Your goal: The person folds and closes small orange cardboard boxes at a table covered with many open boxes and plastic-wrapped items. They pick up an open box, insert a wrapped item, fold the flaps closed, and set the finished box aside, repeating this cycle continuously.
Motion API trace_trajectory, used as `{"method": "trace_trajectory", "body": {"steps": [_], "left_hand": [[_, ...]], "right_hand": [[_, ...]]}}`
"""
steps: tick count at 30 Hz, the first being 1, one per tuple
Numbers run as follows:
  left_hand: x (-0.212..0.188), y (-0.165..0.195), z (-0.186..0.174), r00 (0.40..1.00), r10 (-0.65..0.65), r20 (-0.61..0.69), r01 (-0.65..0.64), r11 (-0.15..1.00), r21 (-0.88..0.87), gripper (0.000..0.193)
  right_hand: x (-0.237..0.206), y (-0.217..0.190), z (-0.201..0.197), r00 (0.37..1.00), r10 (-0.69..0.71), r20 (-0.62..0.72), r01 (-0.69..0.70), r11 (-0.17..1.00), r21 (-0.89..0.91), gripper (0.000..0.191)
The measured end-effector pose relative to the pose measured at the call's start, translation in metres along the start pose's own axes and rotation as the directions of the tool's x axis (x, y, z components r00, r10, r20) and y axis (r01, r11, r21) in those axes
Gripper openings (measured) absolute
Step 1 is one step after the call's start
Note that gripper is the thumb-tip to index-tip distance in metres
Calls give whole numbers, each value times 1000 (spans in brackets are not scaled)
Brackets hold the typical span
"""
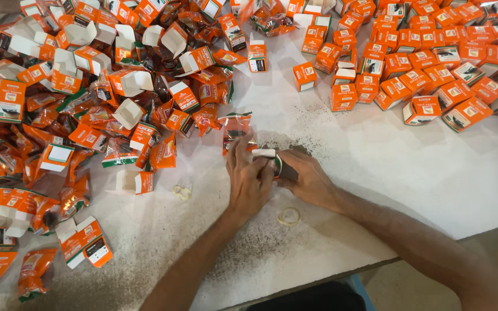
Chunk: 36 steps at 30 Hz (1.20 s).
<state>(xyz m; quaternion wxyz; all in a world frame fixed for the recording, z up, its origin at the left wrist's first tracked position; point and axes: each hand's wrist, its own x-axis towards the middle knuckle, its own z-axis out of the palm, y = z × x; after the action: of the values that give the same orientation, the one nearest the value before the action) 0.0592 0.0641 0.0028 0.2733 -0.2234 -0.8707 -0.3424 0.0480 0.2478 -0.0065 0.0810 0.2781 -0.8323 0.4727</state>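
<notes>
orange and white card is what both hands meet over, just left of the frame's centre on the white counter [376, 173]. the left hand [248, 181] is curled round a small open box [267, 154], its white flap showing above the fingers, and the right hand [309, 179] pinches the box's other end, where something dark sits at the mouth; whether that is the contents or a shadow i cannot tell. an orange foil sachet [236, 131] lies touching the left fingertips, just above them.

to do this step well, i judge the left grip should stay firm but not crush the thin card, while the right thumb works squarely at the opening so the flap seats without creasing. dark crumbs [295, 124] are scattered round the hands, so handling the box gently seems wise.

open boxes and sachets [87, 103] crowd the upper left; closed boxes [433, 69] fill the upper right. a rubber band [289, 216] lies near the wrists.
</notes>
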Motion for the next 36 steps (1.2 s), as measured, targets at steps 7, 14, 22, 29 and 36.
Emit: {"method": "trace_trajectory", "body": {"steps": [7,14,22,29,36], "left_hand": [[-7,-26,12,821,-500,275,570,706,-419,44],[-6,-28,21,825,-479,299,559,622,-548,19],[-4,-56,1,697,-379,609,697,155,-701,20],[-6,-38,13,990,-65,127,111,910,-401,31],[-13,-31,-12,968,198,152,-151,949,-275,38]], "right_hand": [[-8,9,9,998,15,-67,-10,997,71,72],[-14,14,12,990,-127,-61,119,986,-119,63],[-12,4,7,976,-213,32,212,923,-321,56],[-12,8,7,988,-154,-23,145,961,-234,51],[-11,18,10,1000,-28,10,28,996,-86,50]]}}
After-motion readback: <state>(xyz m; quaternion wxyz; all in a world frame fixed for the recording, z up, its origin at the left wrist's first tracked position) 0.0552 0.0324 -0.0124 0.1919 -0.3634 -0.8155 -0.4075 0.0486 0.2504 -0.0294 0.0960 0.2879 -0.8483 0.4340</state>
